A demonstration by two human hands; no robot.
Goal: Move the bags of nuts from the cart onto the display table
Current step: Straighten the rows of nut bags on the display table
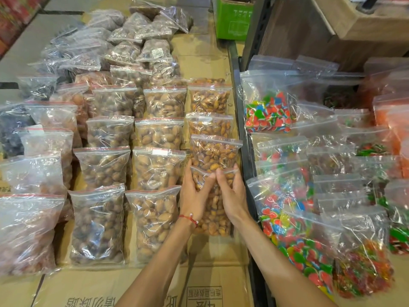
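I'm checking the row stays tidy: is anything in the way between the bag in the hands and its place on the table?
Nothing visible does. The left hand and right hand grip the bag of nuts at the near end of the right-hand row, bare cardboard showing below it. Its top edge overlaps the next bag up.

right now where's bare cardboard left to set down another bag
Bare cardboard runs along the near edge, in front of the front bags. A patch lies between the farthest almond bag and the green box. The nut columns and candy bags are packed tight.
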